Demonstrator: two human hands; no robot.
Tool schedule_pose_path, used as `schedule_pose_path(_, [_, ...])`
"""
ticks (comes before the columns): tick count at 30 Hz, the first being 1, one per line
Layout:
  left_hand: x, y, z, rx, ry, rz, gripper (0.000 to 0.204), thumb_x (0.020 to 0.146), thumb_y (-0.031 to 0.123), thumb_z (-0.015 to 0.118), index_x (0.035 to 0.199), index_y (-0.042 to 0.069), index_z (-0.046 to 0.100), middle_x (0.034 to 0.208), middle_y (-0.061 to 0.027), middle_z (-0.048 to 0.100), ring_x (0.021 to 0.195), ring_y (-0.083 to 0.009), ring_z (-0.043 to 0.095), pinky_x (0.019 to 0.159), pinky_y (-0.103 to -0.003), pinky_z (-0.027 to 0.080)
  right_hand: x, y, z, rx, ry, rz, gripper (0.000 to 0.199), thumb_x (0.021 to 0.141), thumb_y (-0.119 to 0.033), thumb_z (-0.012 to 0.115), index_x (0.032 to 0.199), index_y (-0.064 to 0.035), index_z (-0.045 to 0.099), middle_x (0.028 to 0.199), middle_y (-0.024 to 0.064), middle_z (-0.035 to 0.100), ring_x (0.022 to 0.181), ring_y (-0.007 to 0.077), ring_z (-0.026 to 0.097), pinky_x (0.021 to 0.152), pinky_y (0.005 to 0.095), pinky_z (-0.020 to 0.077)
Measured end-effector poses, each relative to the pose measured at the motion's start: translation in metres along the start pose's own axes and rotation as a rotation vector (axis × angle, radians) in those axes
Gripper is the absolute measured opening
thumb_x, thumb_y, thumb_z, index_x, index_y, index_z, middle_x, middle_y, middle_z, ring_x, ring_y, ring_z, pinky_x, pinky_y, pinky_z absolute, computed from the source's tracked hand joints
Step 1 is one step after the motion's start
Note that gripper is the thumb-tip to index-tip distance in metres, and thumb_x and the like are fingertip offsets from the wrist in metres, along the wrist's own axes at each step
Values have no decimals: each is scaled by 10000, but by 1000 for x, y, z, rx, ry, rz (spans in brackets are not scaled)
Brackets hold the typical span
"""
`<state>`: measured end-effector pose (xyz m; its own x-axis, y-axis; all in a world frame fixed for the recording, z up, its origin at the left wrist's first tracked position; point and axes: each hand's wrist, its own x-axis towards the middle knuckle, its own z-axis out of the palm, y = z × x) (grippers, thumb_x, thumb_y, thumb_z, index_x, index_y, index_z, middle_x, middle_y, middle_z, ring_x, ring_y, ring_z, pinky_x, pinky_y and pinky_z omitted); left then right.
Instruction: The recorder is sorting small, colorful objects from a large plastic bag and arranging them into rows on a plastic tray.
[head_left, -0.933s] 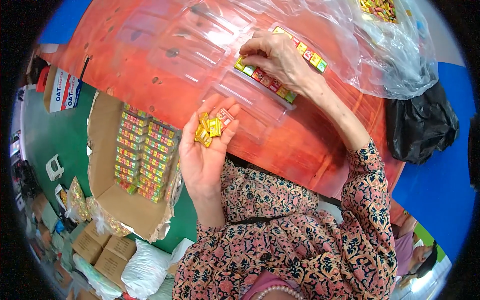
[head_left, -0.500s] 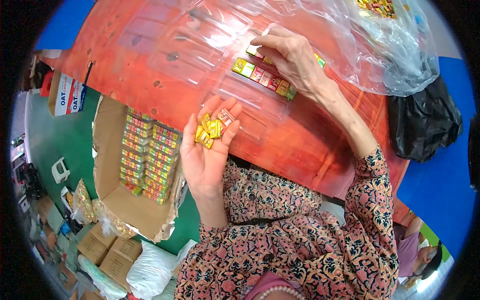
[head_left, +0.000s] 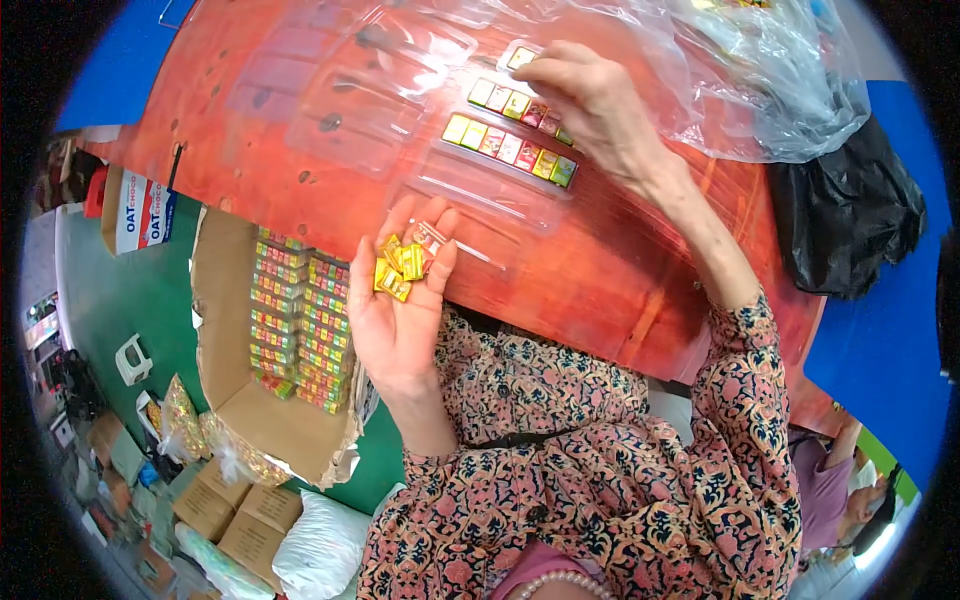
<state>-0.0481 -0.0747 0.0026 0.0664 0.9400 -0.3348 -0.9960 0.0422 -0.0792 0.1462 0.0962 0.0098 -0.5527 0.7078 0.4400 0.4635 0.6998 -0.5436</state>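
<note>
Palm up and cupped, my left hand point(head_left: 398, 310) carries several small wrapped candies point(head_left: 402, 268), mostly yellow with a red one. My right hand point(head_left: 605, 115) reaches over a clear plastic tray point(head_left: 490, 195) on the table, its fingertips pinched at a yellow wrapped candy point(head_left: 522, 57) at the left end of the tray's far row. Two nearer rows hold candies in yellow, white, red and green: the middle row point(head_left: 515, 103) and the near row point(head_left: 508, 150). My right hand hides the right parts of the far and middle rows.
More clear trays point(head_left: 350, 120) lie on the red table point(head_left: 620, 290). At the far right are a clear plastic bag point(head_left: 770, 90) and a black bag point(head_left: 850, 220). Left of me, a cardboard box point(head_left: 270, 425) holds stacked filled trays. Another person point(head_left: 825, 485) is at lower right.
My right hand has gone from the middle row's left end to the far row's left end, uncovering more of the middle row. My left hand still holds its candies. The view has shifted slightly.
</note>
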Motion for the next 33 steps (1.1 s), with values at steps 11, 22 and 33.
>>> schedule_pose_path(11, [4,-17,10,-21,-14,34,522,947,257,341,1343,-58,215,1394,-291,184,1306,-409,183,1067,-527,193,-56,-56,-14,284,-71,165,152,778,-61,618,899,30,619,753,131,591,674,222,589,590,299,465])
schedule_pose_path(22, [0,-30,-7,71,-24,-70,451,961,222,322,1337,-22,275,1322,-190,389,1203,-278,411,994,-454,349,-58,-88,21,261,-77,110,193,744,-20,623,920,10,550,786,118,559,732,240,586,629,322,477])
schedule_pose_path(33, [-6,-19,0,31,18,-9,429,916,63,364,1304,-84,256,1350,-324,241,1288,-427,216,1062,-500,248,-56,-67,5,423,-62,520,132,792,-69,617,878,27,590,758,66,632,695,98,581,629,237,472])
